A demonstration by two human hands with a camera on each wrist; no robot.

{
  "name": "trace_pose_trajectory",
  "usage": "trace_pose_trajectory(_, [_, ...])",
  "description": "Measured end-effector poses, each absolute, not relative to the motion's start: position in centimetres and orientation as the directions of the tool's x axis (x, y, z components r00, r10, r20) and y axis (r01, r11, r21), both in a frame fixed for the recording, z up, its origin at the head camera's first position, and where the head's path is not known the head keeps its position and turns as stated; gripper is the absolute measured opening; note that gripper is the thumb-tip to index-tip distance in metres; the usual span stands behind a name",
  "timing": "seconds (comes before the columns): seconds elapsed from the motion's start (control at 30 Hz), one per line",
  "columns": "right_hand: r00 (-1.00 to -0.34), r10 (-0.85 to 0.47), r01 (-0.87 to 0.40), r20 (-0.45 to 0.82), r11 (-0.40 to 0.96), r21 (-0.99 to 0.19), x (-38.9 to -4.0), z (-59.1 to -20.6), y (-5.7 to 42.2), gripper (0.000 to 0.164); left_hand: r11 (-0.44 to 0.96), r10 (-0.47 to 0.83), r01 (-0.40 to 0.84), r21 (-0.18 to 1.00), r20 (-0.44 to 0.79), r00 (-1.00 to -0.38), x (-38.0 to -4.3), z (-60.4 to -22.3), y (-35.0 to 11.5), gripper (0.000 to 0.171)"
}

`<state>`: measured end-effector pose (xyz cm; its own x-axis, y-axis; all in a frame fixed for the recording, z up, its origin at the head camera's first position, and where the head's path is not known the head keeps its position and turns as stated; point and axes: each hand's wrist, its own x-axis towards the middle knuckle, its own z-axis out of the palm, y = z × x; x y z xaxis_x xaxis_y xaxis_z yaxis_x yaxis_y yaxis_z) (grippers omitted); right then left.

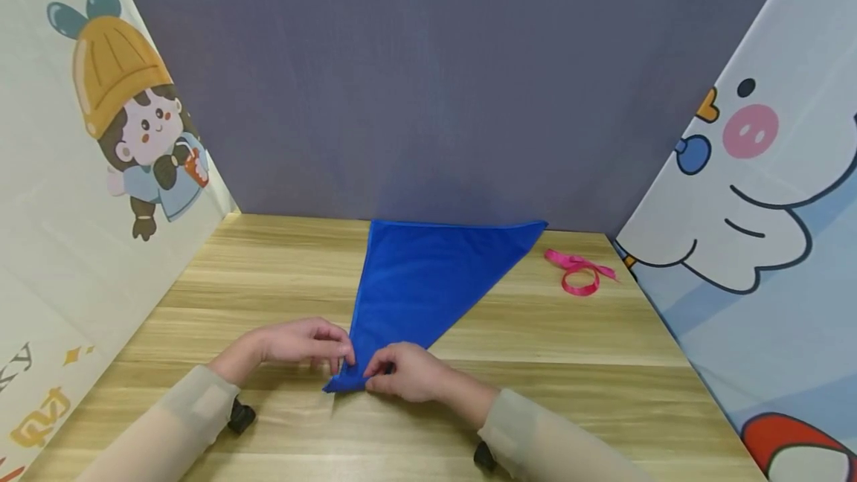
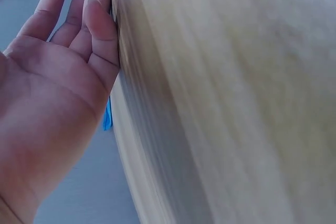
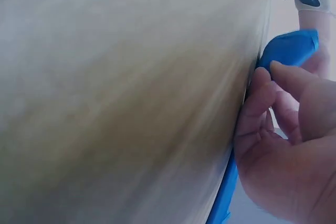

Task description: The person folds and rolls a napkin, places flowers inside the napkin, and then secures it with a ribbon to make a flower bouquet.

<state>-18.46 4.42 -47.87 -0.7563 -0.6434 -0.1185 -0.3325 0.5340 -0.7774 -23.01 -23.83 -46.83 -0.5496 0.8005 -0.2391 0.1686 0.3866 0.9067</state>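
A blue cloth (image 1: 435, 274), folded to roughly a triangle, lies flat on the wooden table, its narrow end toward me. That near tip is turned up a little. My right hand (image 1: 410, 374) pinches the cloth's near edge between thumb and fingers; in the right wrist view, blue fabric (image 3: 291, 48) stands up just beyond the fingertips (image 3: 260, 77). At the cloth's left edge, close to the tip, my left hand (image 1: 304, 342) rests with loosely bent fingers. The left wrist view shows its palm (image 2: 52, 77), with only a sliver of blue cloth (image 2: 107, 116) behind it.
A pink ribbon (image 1: 580, 277), partly looped, lies at the back right of the table (image 1: 602, 363). A grey panel (image 1: 428, 80) rises along the back edge. Printed cartoon panels stand at the left (image 1: 53, 192) and right (image 1: 750, 214).
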Motion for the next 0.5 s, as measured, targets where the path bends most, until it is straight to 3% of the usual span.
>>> trace_pose_trajectory(0.13, [-0.781,-0.610,-0.259,-0.136,0.513,-0.818,-18.27,-47.87,4.49,0.007,0.334,0.834,0.145,0.931,-0.221,-0.505,-23.22,-46.88,-24.10,0.049])
trace_pose_trajectory(0.23, [-0.788,-0.596,-0.219,-0.152,0.503,-0.836,-18.27,-47.91,4.52,0.006,0.352,0.826,0.147,0.925,-0.233,-0.512,-23.08,-46.67,-24.03,0.055])
trace_pose_trajectory(0.4, [-0.789,-0.587,-0.169,-0.183,0.493,-0.853,-18.17,-47.70,4.60,0.005,0.414,0.789,0.219,0.883,-0.228,-0.571,-22.72,-46.54,-23.64,0.025])
trace_pose_trajectory(0.5, [-0.790,-0.583,-0.139,-0.192,0.475,-0.869,-18.12,-47.65,4.64,0.008,0.424,0.774,0.243,0.872,-0.209,-0.597,-22.62,-46.62,-23.42,0.017])
